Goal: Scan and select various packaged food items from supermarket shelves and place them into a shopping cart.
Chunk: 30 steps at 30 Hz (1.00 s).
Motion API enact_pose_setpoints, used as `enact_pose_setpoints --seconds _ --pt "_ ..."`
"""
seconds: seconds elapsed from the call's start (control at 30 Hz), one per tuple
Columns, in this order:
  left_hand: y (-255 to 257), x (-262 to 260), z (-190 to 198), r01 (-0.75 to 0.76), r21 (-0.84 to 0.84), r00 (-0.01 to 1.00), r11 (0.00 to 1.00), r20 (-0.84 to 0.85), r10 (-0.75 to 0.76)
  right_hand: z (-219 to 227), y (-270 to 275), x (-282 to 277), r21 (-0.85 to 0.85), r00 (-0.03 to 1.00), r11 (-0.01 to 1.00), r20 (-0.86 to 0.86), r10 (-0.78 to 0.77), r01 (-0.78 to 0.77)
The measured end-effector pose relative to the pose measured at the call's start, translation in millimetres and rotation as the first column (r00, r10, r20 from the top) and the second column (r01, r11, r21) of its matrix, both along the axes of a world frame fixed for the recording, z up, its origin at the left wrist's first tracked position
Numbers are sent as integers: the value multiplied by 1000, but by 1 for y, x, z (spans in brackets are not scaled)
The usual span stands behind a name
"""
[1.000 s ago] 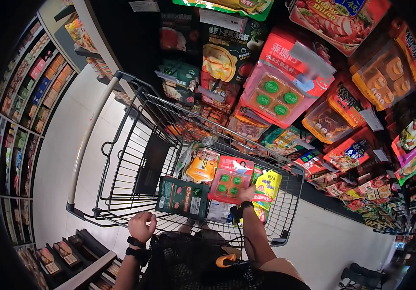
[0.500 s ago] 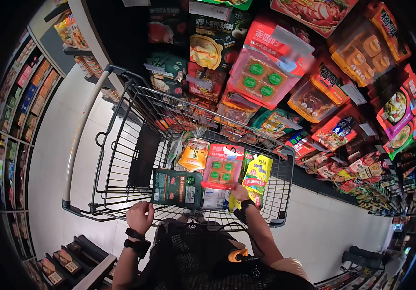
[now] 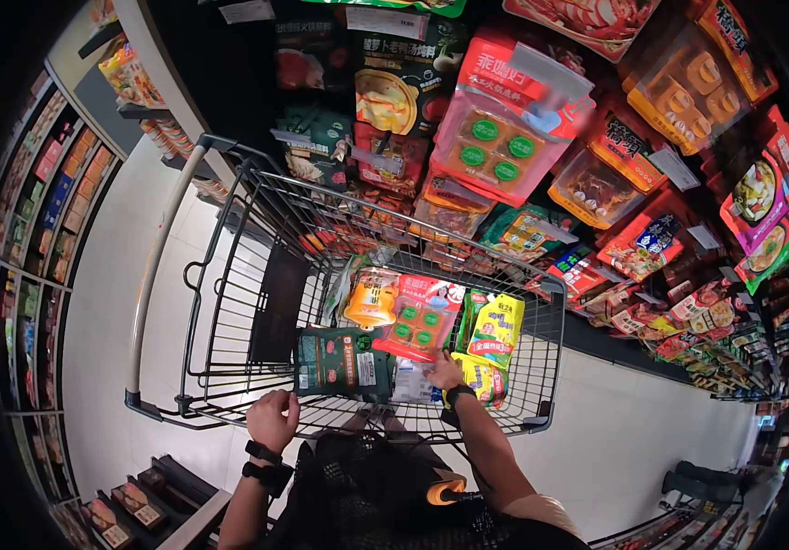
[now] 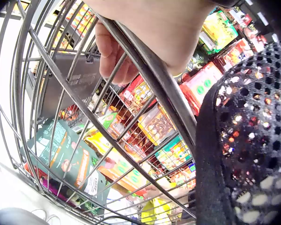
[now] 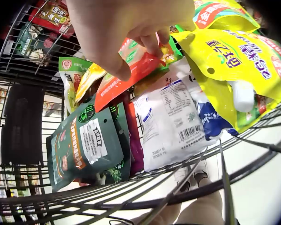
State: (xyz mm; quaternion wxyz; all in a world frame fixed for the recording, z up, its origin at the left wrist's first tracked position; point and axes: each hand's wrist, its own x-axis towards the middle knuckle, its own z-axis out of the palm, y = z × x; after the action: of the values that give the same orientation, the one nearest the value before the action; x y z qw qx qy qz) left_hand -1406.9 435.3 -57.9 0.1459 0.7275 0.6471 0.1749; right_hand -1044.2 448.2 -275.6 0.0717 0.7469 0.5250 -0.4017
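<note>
Inside the wire cart point(image 3: 554, 357), a red package with green round labels point(image 3: 417, 316) lies tilted against an orange one point(image 3: 372, 298). My right hand point(image 3: 446, 371) is at its lower right edge, fingers loosely bent and seeming to touch it point(image 5: 126, 77); whether they press it is unclear. Around it are a dark green bag point(image 3: 344, 360), a white bag point(image 5: 171, 124) and yellow pouches point(image 5: 239, 61). My left hand point(image 3: 272, 420) is on the near side rim; the left wrist view shows its fingers point(image 4: 113, 56) curled over the bar.
Hanging packages point(image 3: 513, 137) crowd the rack beyond the cart. Shelves of boxed goods point(image 3: 55, 202) stand at the far left, and a low display point(image 3: 137, 504) is at the lower left. Pale floor point(image 3: 614, 440) extends to the right. A dark stool-like object point(image 3: 706, 481) stands lower right.
The red package has turned slightly and its lower end has shifted right. My right hand has moved down to its edge. My left hand keeps its pose at the rim.
</note>
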Motion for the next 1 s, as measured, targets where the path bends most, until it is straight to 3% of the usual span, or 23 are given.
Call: enact_pose_setpoints --seconds 0.13,0.2,0.27,0.33,0.4,0.47,0.53,0.6,0.67,0.7,0.77,0.87,0.93,0.97,1.0 --pt "0 0 4 3 -45 1000 999 -20 -4 18 12 -9 -92 995 995 97 -22 31" --pt "0 -4 4 -28 -62 999 998 -43 25 1 17 -17 6 990 999 137 43 -44" --pt "-3 -3 3 -51 -45 999 998 -19 50 5 18 -24 95 917 942 280 285 -322" --pt "-6 -7 8 -72 -82 997 994 -34 70 8 16 -35 123 912 920 237 336 -371" --pt "-8 -3 8 -73 -44 997 996 -19 72 -17 7 -38 321 791 726 325 519 -608" --pt "-8 -2 12 -50 -83 999 995 -25 48 -5 4 -42 394 812 714 200 548 -579" --pt "-7 -1 12 -50 -88 998 995 -29 48 29 15 -44 193 735 713 86 672 -674" --pt "-2 1 9 -39 -89 999 995 -30 37 16 15 -37 172 758 738 136 638 -652" --pt "0 2 7 -28 -89 999 996 -30 26 4 16 -23 97 839 851 260 479 -516" --pt "-1 1 3 -38 -77 999 996 -20 36 3 14 -15 26 903 918 194 385 -397" --pt "-2 2 2 -50 -65 999 997 10 51 -4 6 -4 10 903 928 234 361 -374" --pt "2 -1 1 -44 -101 997 994 -67 38 38 10 3 -97 913 947 252 322 -307" --pt "2 -1 0 -38 -106 997 994 -75 31 24 15 13 233 983 957 -18 182 -173" --pt "5 0 -1 -32 -109 998 993 -60 25 -14 11 25 472 990 878 -65 123 -78" --pt "7 1 -1 -25 -112 999 993 -46 20 39 16 33 435 963 896 -268 39 85"
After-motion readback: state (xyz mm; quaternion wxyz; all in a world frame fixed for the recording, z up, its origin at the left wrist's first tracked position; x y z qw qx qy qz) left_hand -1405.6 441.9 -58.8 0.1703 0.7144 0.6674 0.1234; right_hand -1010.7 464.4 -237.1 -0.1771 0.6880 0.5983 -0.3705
